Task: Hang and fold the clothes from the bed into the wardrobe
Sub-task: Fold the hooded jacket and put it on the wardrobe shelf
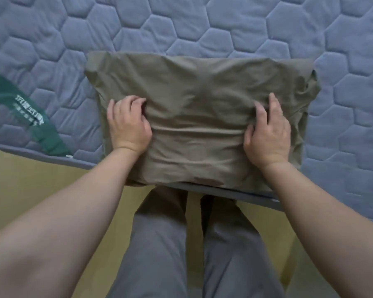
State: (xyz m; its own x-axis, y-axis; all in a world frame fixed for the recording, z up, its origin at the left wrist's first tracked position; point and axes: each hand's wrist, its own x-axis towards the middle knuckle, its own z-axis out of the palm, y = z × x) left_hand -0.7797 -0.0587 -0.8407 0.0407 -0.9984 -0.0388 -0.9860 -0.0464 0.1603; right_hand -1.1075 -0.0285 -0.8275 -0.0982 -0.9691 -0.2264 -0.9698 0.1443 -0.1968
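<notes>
Blue-grey quilting stitched in hexagons covers the mattress (202, 24), which fills the upper part of the view, and its near edge runs across in front of the person standing at it. Far to the left, a green band (41, 130) with white printed characters lies slantwise over the mattress edge, well apart from the clothing. Below it shows a yellowish wooden floor (30, 179).

The left hand (128, 125) sits on the left part of an olive garment (198, 100). Its fingers are curled and dig into the cloth, gathering a small bunch of it against the palm.

The olive garment lies folded into a rough rectangle on the mattress, right at the near edge. Its lower border reaches that edge, and its right side is rumpled into loose folds. A crease runs across the cloth between the two hands.

The right hand (269, 134) rests on the right part of the garment. Its thumb and bent fingers nip a ridge of fabric, while one finger points straight up the cloth. Below the bed edge, between the forearms, stand the person's grey trousers (159, 244).
</notes>
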